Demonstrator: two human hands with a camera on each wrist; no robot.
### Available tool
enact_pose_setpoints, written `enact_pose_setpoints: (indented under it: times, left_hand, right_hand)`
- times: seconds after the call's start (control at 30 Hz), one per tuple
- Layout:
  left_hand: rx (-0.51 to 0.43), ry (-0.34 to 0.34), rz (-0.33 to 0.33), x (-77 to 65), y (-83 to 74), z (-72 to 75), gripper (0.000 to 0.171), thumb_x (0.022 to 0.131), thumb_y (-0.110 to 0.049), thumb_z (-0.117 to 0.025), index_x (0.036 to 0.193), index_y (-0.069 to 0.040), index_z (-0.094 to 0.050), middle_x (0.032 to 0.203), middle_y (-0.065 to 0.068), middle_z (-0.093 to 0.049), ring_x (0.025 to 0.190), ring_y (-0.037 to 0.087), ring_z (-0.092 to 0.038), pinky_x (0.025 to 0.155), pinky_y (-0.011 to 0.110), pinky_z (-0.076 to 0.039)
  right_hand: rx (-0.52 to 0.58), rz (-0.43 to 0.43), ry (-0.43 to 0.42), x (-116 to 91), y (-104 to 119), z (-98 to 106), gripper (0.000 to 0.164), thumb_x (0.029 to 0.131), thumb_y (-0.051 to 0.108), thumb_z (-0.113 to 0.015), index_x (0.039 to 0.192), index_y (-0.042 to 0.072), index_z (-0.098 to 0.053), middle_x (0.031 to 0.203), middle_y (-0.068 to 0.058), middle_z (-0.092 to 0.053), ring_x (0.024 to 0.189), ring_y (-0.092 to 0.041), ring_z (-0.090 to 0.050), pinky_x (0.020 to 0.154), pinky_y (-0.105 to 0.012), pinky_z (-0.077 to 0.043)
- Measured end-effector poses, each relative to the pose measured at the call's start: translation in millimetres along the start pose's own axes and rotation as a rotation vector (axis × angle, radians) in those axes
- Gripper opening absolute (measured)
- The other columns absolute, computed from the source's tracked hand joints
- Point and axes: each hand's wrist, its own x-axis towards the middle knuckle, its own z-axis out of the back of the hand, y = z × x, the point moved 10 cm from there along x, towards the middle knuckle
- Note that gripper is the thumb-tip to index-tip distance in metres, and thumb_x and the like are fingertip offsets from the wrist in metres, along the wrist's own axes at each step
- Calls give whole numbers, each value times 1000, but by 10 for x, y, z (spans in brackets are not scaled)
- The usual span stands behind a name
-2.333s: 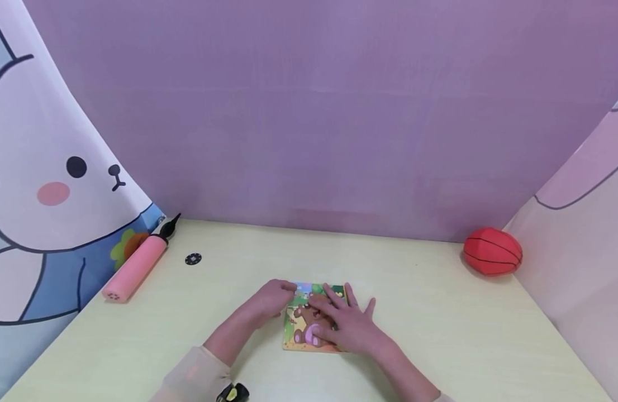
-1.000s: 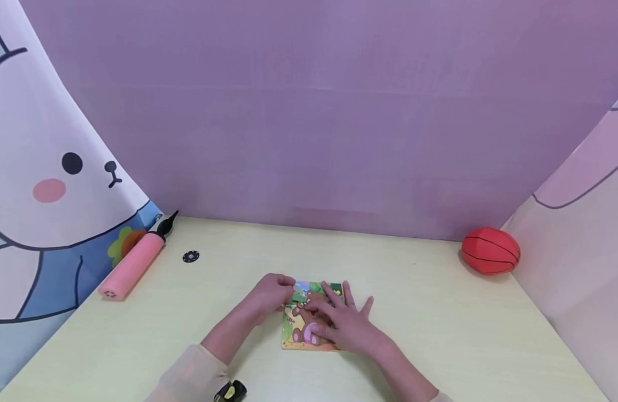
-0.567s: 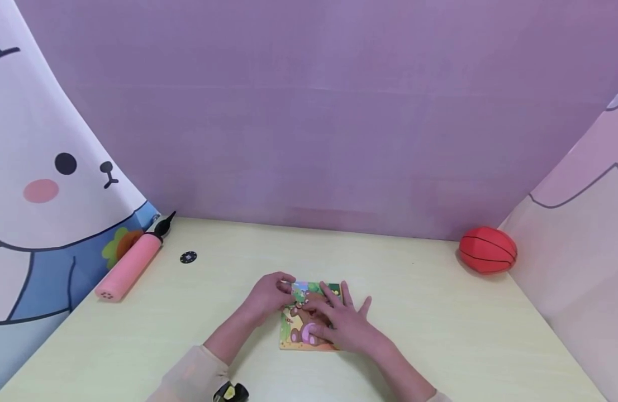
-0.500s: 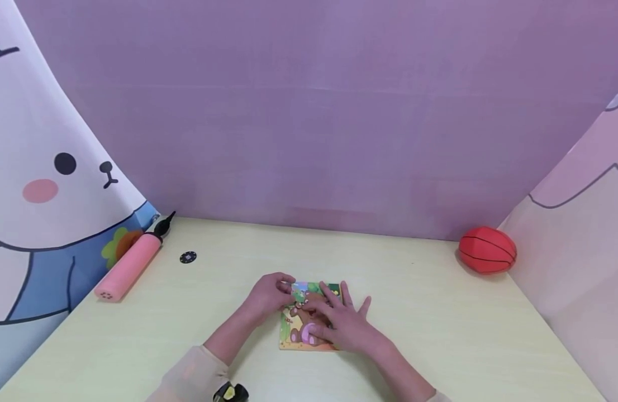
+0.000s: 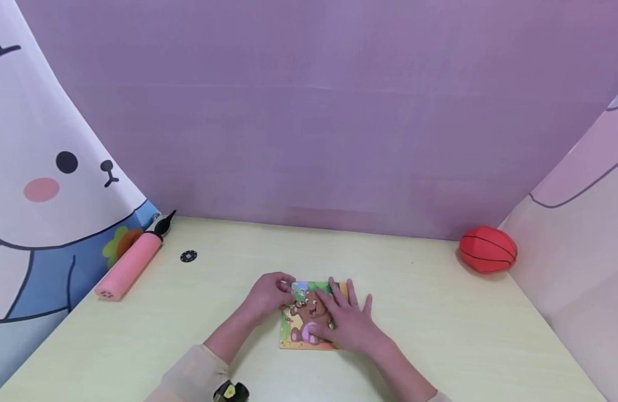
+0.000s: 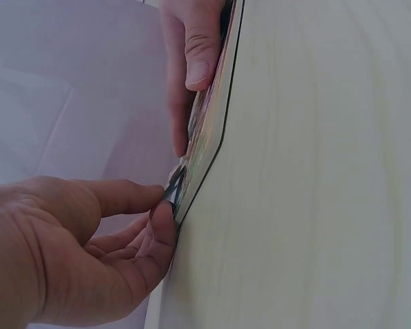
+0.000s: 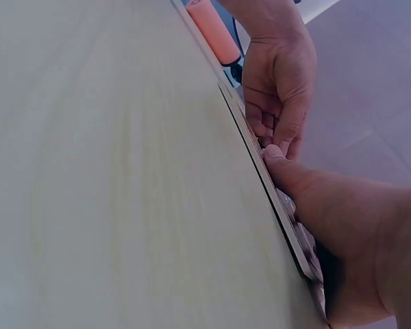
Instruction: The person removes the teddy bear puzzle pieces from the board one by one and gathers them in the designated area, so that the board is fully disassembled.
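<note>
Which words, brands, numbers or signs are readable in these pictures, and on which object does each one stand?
No text can be read in any view.
Black poker chip: marks too small to read.
Black-and-yellow object: too small to tell.
Bear jigsaw puzzle: no lettering visible.
Pink hand pump, red basketball: no lettering visible.

Left hand (image 5: 267,296): fingers (image 6: 127,197) pinched | right hand (image 5: 353,324): palm down, fingers spread
</note>
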Motion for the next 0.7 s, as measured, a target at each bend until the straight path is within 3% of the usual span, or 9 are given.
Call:
enact_pose_setpoints:
  times: [0.2,0.7]
  left_hand:
    - [1,1,0,8,0,-8,45,78,13,-71,122,10,-62,87,11,-63,70,18,-59,63,30,-56]
    - [15,4,-10,16,7,19,45,78,10,-72,122,9,-63,88,10,-65,70,18,-61,64,30,-57]
  right_hand:
    - [-99,-46,8,-13,-67,0,89,84,86,-44,158,38,-32,168,-5,-14,148,-54,-3,98,-88,-5]
    - [-106,-44,15,-12,-58,-17,87,86,84,-43,159,38,-31,169,-5,-14,147,-55,-6,98,-88,-5]
